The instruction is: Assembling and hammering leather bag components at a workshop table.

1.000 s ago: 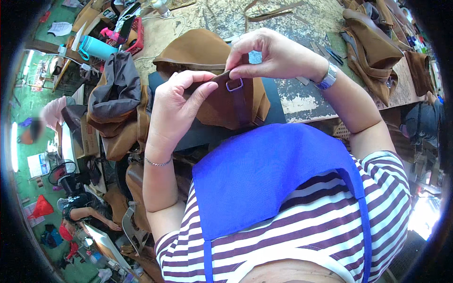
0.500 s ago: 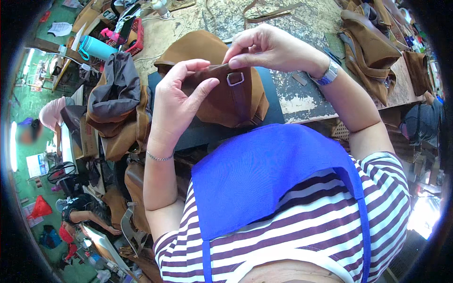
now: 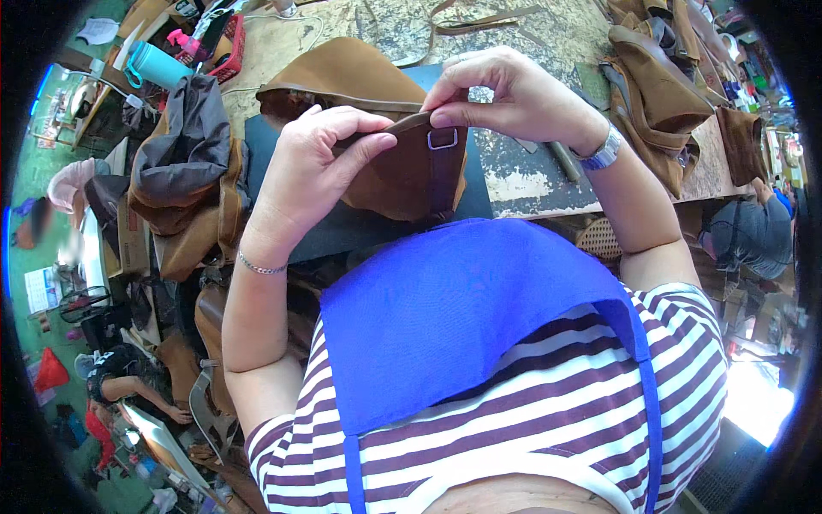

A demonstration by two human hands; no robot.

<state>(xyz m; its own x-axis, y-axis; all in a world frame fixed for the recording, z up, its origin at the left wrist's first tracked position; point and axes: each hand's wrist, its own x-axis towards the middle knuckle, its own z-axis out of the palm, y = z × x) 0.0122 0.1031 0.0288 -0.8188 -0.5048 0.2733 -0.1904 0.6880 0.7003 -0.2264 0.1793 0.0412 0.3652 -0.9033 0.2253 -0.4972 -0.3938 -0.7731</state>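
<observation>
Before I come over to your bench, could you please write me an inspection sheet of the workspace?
Surface: worn table with flaking, patchy paint; dark mat under the work.
Job's things: brown bag over the mat, with a metal buckle on its strap.
Clutter: turquoise bottle and red basket at far left; leather strips at the far side; brown bags piled at right.
Left hand: thumb and forefinger at the bag's edge; firmness of hold unclear.
Right hand: pinches the same edge, above the buckle.
Cables: pale cord curving across the table's far left.
Surroundings: other people at left and right.
</observation>
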